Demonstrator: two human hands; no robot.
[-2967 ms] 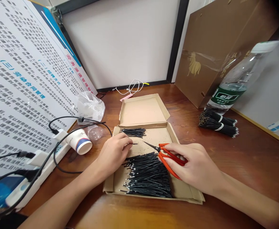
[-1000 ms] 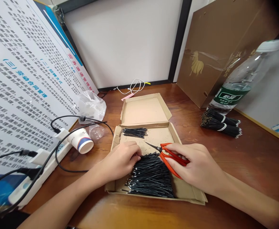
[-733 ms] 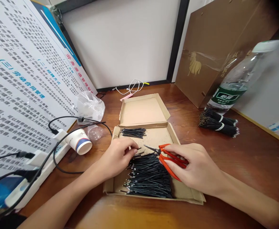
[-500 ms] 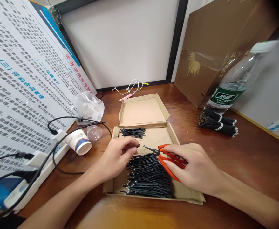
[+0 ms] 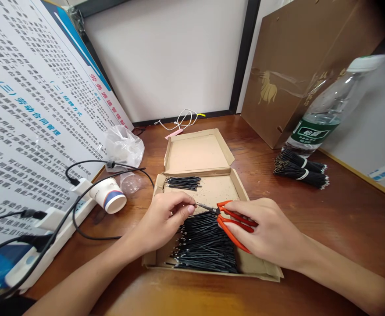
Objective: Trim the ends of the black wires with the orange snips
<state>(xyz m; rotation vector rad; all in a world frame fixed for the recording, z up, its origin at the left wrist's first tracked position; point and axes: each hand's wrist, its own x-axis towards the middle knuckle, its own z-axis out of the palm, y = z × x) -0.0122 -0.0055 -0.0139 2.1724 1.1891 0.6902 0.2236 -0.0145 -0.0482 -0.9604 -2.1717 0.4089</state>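
My right hand (image 5: 266,228) is wrapped round the red handles of a pair of scissors (image 5: 233,221), whose thin dark blades point left. The blade tips reach the fingertips of my left hand (image 5: 169,219), which is closed in a pinch on a black wire, mostly hidden by the fingers. Both hands are above an open cardboard box (image 5: 258,265). Inside it, a large pile of short black wires (image 5: 205,245) with pale ends lies at the near side. A smaller bunch of black wires (image 5: 183,182) rests at the far left.
Bundles of black wires (image 5: 299,169) tied with white bands lie right, by a water bottle (image 5: 314,131) and a brown carton (image 5: 278,74). At left are a paper cup (image 5: 108,196), a plastic bag (image 5: 125,147) and a power strip (image 5: 52,241) with black cables. A white cable (image 5: 187,116) lies behind.
The scissors' tips have come up to the left fingertips, closing the small gap between them. My left hand has shifted slightly right, and the wire's dark end shows less.
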